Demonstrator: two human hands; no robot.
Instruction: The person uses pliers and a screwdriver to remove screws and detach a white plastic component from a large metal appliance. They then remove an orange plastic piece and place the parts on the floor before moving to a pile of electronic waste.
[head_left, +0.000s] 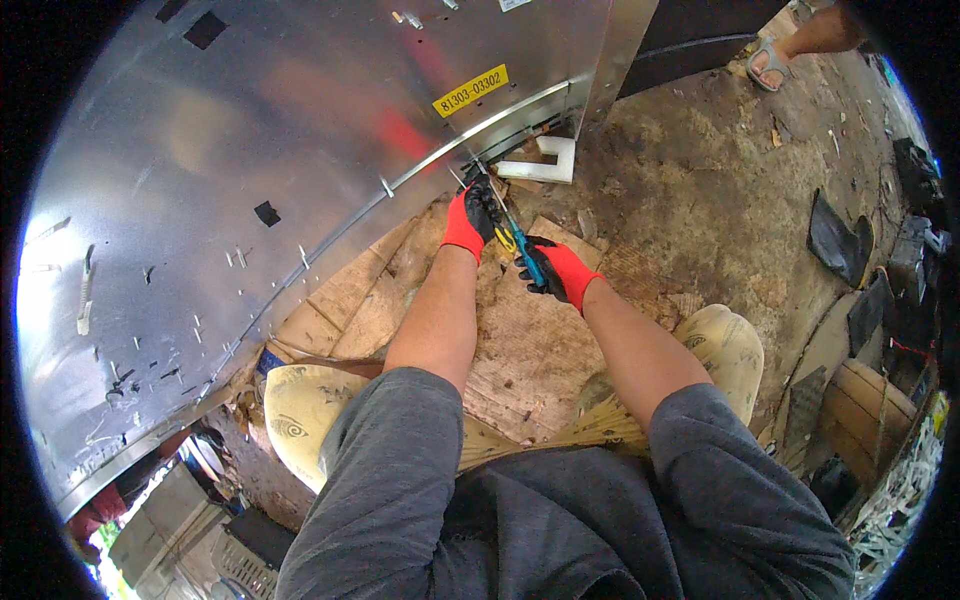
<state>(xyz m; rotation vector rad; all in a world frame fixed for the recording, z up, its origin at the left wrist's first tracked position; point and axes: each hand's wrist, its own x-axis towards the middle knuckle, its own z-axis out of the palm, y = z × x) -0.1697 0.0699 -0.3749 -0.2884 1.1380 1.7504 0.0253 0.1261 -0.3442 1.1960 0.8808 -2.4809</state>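
Note:
A large silver sheet-metal panel [330, 130] stands in front of me, with a bent rail [480, 135] along its lower edge. My right hand [557, 270], in a red and black glove, is closed round the teal handle of a screwdriver [533, 262]. The screwdriver's long thin shaft runs up and left to the rail. Just left of it, my left hand [470, 217], gloved alike, is closed close to the rail. From under its fingers sticks a yellow-handled tool [505, 240], whose working end is hidden. The screwdriver's tip is too small to make out.
Brown cardboard [510, 350] lies under my hands, between my knees. A white U-shaped foam piece [555, 160] rests by the panel's corner. Black scraps [838, 240] and a cardboard box [868, 415] lie at right. Another person's sandalled foot [770, 68] stands at the upper right.

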